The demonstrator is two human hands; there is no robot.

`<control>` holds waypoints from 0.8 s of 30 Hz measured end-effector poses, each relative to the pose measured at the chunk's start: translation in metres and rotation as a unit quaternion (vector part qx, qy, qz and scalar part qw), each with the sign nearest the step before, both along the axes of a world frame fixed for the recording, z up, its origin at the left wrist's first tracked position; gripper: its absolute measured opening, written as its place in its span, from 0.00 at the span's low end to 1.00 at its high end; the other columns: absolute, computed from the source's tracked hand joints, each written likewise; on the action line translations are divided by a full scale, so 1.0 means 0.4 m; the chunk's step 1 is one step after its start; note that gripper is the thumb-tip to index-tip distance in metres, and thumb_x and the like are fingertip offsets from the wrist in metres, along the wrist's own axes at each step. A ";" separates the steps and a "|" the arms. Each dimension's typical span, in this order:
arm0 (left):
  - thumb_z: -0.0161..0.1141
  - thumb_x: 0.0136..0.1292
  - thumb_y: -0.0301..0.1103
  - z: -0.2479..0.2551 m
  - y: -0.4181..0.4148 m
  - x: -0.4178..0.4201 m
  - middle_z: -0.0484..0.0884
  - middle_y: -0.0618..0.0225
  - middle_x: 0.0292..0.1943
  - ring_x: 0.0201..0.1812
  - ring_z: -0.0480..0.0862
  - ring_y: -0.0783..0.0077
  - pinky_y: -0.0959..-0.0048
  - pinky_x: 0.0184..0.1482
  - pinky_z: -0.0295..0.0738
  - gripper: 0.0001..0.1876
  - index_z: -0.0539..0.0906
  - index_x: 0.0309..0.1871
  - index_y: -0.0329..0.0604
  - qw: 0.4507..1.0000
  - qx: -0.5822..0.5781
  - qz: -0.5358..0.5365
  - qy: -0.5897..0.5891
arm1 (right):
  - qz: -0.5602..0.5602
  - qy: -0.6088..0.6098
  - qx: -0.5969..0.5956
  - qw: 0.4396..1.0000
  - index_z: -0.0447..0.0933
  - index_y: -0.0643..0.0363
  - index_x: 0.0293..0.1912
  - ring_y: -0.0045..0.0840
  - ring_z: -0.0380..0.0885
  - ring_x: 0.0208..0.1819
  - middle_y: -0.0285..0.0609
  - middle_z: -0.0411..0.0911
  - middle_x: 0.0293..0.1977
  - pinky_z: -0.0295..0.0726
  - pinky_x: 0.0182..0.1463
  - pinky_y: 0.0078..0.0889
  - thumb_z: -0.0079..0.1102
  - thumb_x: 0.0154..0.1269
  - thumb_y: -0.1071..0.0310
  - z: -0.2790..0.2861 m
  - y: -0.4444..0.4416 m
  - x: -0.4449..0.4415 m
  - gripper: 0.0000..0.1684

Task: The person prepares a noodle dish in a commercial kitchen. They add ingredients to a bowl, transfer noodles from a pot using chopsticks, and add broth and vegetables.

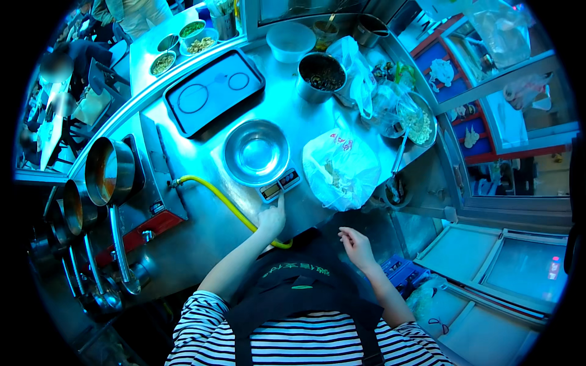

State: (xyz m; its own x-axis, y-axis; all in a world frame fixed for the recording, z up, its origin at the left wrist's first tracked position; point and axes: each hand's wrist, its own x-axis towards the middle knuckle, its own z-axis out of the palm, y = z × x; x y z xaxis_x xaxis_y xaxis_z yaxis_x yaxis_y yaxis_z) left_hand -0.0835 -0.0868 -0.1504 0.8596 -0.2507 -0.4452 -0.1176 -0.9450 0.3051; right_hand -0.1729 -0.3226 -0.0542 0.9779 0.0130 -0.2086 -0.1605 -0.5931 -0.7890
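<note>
A round stainless steel bowl (pixel 257 153) rests on a digital kitchen scale (pixel 279 185) on the metal counter; nothing shows inside the bowl. My left hand (pixel 273 218) points its index finger at the scale's front edge, beside the display, and holds nothing. Whether the fingertip presses it cannot be told. My right hand (pixel 356 247) hangs in the air off the counter's front edge, its fingers loosely curled and nothing visible in them. Between the two hands, farther forward, a white plastic bag (pixel 341 169) with pale contents sits right of the scale.
A yellow hose (pixel 215 192) crosses the counter's left part to a stove with long-handled pans (pixel 110 171). Behind stand a black-rimmed tray (pixel 214 93), a pot of dark food (pixel 322 78) and a translucent tub (pixel 290 42). A bowl of white pieces (pixel 419 126) stands right.
</note>
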 end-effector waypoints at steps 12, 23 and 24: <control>0.45 0.55 0.28 -0.004 -0.119 0.095 0.80 0.57 0.21 0.18 0.79 0.61 0.65 0.19 0.73 0.38 0.38 0.67 0.40 0.988 0.143 0.045 0.028 | 0.146 -0.080 0.004 0.986 0.74 0.61 0.41 0.37 0.76 0.35 0.47 0.76 0.35 0.75 0.36 0.30 0.51 0.58 0.71 0.030 -0.208 0.297 0.10; 0.48 0.56 0.34 0.121 -0.142 0.129 0.78 0.54 0.19 0.20 0.80 0.58 0.65 0.26 0.75 0.18 0.69 0.49 0.34 0.990 0.099 0.097 0.041 | 0.026 -0.094 -0.226 0.969 0.71 0.69 0.41 0.48 0.69 0.45 0.59 0.71 0.39 0.70 0.47 0.39 0.43 0.52 0.74 -0.191 -0.369 1.231 0.15; 0.48 0.57 0.33 0.141 -0.137 0.151 0.78 0.54 0.19 0.21 0.80 0.58 0.67 0.26 0.75 0.15 0.70 0.46 0.34 0.990 0.018 0.134 0.046 | 0.059 -0.136 -0.356 0.923 0.71 0.69 0.40 0.47 0.68 0.45 0.60 0.70 0.40 0.70 0.48 0.38 0.45 0.52 0.73 -0.192 -0.385 1.270 0.15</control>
State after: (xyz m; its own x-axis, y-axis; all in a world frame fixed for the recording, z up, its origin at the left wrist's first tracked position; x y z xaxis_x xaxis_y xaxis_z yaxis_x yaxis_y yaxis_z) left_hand -0.0232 -0.1414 -0.0941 0.8484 -0.0024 -0.5294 0.1650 -0.9490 0.2687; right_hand 0.3349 -0.4766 -0.1309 0.9959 0.0766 0.0482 0.0846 -0.9771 -0.1950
